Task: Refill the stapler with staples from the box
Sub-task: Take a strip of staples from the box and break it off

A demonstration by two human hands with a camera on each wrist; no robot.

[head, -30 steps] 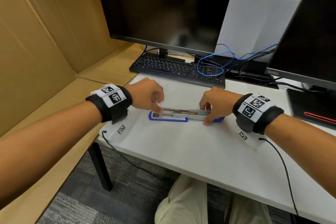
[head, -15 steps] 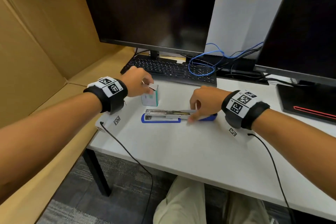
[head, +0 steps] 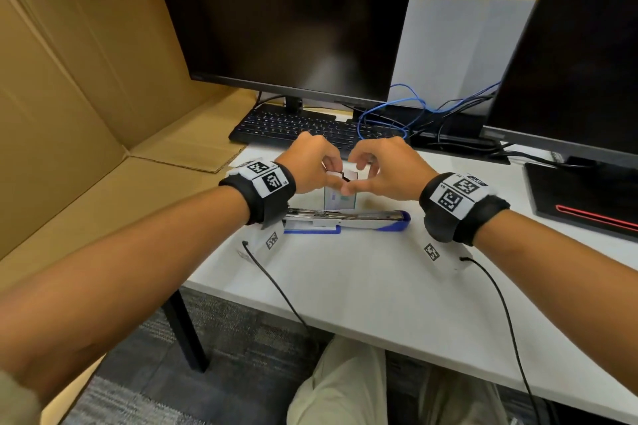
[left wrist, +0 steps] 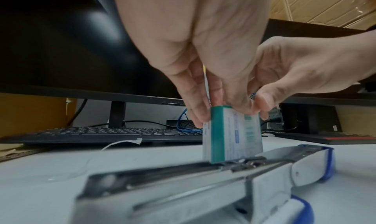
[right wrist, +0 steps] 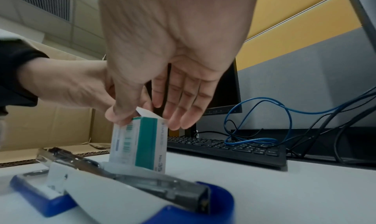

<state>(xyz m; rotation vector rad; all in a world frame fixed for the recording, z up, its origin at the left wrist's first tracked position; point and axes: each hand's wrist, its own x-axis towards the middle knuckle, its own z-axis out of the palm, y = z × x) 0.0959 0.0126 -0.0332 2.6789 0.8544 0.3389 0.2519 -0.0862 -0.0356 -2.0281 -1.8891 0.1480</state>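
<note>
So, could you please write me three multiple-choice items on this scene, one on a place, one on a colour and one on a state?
1. Where does the staple box stand?
A. on the keyboard
B. on the table, just behind the stapler
C. on the floor

2. What colour is the stapler's base?
A. red
B. green
C. blue

3. How is the stapler?
A. lying opened flat, metal staple channel up
B. shut
C. held in the air

Answers:
1 B, as the head view shows the box upright between stapler and keyboard.
2 C, since blue edges show in every view.
3 A, as both wrist views show the bare channel, while the left hand and right hand work the box's top.
</note>
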